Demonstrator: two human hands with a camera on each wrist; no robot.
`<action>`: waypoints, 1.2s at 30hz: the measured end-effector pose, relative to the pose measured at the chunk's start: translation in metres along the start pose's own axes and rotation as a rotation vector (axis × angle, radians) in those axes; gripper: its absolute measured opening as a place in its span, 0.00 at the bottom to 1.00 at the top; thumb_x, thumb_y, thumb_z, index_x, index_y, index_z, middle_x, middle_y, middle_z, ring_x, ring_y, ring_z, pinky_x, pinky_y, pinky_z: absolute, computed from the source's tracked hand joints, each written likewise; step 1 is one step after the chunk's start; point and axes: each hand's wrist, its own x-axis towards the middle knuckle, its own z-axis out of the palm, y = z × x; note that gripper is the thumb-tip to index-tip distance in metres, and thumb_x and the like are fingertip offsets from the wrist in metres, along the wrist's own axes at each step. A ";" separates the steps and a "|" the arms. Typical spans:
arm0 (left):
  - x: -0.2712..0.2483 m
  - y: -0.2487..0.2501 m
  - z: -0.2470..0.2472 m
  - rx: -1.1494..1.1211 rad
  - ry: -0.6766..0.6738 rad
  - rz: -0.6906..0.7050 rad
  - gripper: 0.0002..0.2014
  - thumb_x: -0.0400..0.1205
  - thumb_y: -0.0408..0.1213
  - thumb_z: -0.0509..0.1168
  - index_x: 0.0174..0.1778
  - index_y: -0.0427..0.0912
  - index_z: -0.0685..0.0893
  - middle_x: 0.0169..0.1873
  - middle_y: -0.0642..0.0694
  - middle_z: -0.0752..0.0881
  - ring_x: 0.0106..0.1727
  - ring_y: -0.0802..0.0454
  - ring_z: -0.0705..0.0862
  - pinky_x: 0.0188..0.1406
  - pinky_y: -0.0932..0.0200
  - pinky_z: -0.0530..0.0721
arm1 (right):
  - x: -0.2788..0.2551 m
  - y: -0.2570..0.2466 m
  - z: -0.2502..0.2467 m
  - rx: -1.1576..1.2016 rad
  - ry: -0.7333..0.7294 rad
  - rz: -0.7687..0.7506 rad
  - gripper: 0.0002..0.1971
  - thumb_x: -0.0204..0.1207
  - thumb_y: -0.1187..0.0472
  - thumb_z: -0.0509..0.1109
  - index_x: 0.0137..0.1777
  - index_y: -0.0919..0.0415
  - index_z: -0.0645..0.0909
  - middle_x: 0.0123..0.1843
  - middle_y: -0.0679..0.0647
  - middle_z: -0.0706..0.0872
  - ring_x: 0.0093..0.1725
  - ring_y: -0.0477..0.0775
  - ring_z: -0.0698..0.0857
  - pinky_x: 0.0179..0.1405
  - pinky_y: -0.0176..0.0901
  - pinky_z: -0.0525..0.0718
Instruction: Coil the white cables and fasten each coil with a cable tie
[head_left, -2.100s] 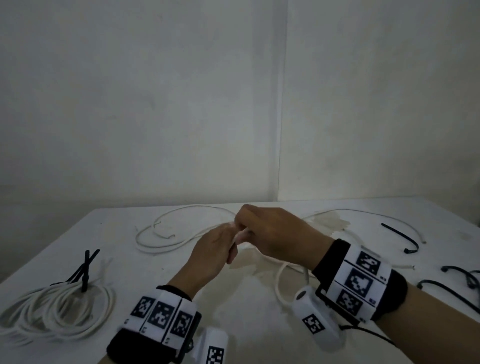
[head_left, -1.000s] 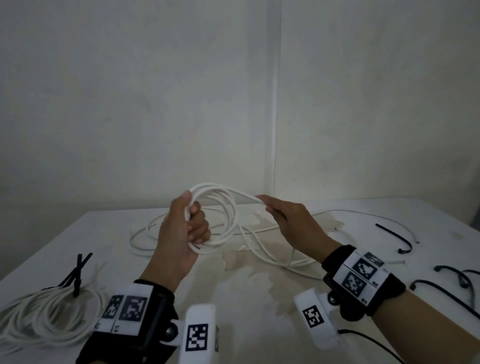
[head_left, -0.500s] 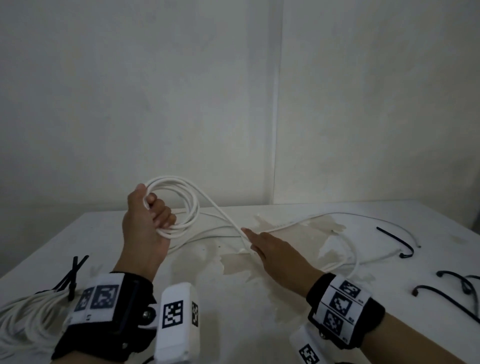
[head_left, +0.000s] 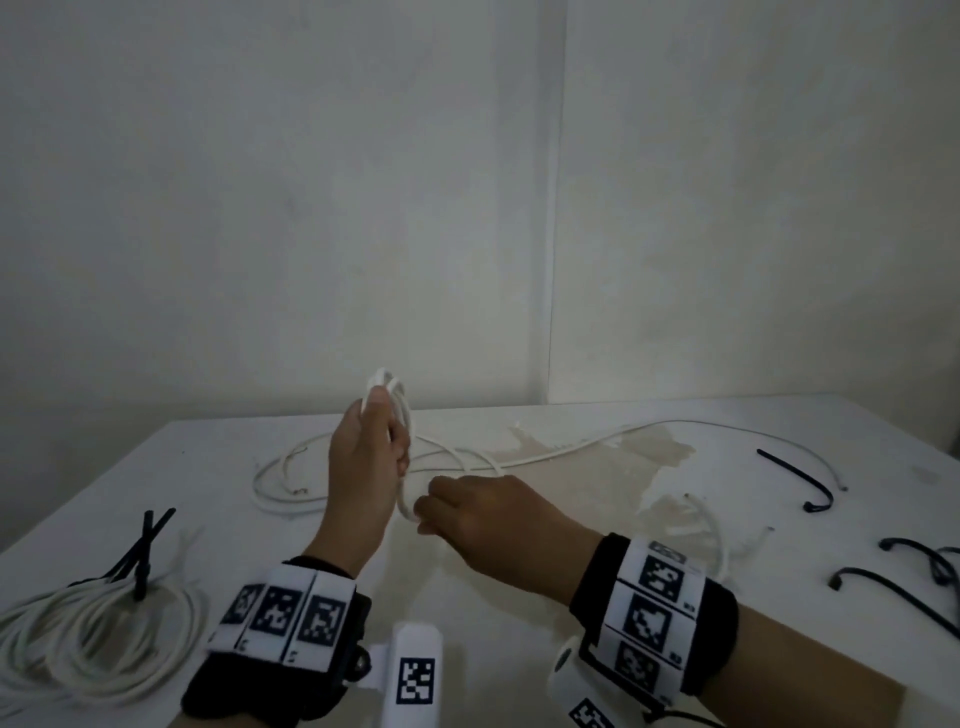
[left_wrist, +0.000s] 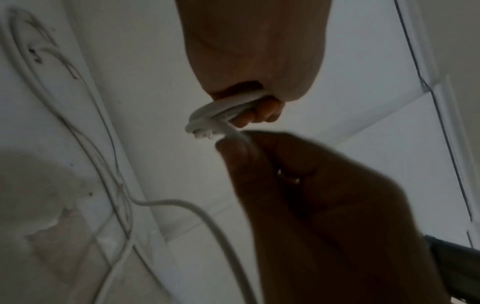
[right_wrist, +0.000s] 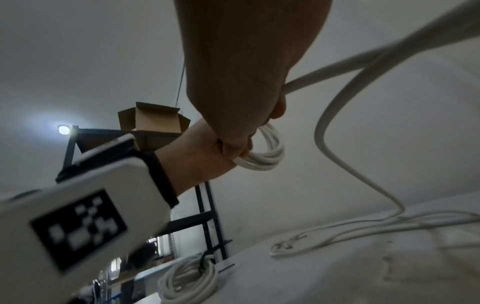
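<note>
My left hand (head_left: 370, 453) grips a small upright coil of white cable (head_left: 401, 415) above the table's middle. In the left wrist view its fingers (left_wrist: 262, 115) curl round the bundled turns (left_wrist: 218, 112). Just right of it, my right hand (head_left: 457, 512) pinches the cable at the coil's lower end (head_left: 408, 512); its fingers (left_wrist: 233, 150) touch the strand there. The loose cable (head_left: 571, 448) trails from the hands across the table to the far right. The right wrist view shows the coil (right_wrist: 269, 153) in my left hand and the free strand (right_wrist: 337, 154) dropping to the table.
A tied coil (head_left: 98, 631) with a black cable tie (head_left: 140, 553) lies at the near left, also in the right wrist view (right_wrist: 189, 279). Loose black cable ties (head_left: 802, 480) (head_left: 893, 590) lie at the right. The white table (head_left: 519, 613) meets the wall behind; a metal shelf with a cardboard box (right_wrist: 152, 117) stands left.
My left hand has brought the coil right toward the middle and turned it upright. My right hand has drawn back from the stretched cable on the table to the coil's lower end.
</note>
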 end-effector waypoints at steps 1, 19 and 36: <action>-0.003 -0.002 0.001 0.055 -0.026 0.011 0.18 0.86 0.43 0.51 0.29 0.44 0.65 0.15 0.54 0.68 0.15 0.62 0.65 0.16 0.68 0.65 | 0.003 -0.001 0.001 0.030 0.015 -0.017 0.09 0.63 0.65 0.81 0.37 0.62 0.82 0.32 0.54 0.82 0.23 0.53 0.81 0.13 0.33 0.68; -0.017 -0.008 -0.005 0.255 -0.433 -0.254 0.23 0.86 0.47 0.51 0.26 0.42 0.72 0.12 0.51 0.68 0.14 0.57 0.63 0.18 0.65 0.61 | 0.008 0.050 -0.019 0.027 0.057 -0.003 0.02 0.75 0.57 0.60 0.45 0.54 0.71 0.29 0.51 0.82 0.25 0.52 0.79 0.16 0.35 0.73; -0.005 0.003 -0.026 -0.098 -0.249 -0.251 0.18 0.85 0.37 0.55 0.27 0.43 0.64 0.12 0.53 0.60 0.12 0.59 0.56 0.12 0.70 0.59 | -0.007 0.121 -0.026 -0.102 -0.055 0.399 0.14 0.78 0.55 0.61 0.46 0.61 0.86 0.30 0.55 0.88 0.25 0.58 0.84 0.26 0.41 0.76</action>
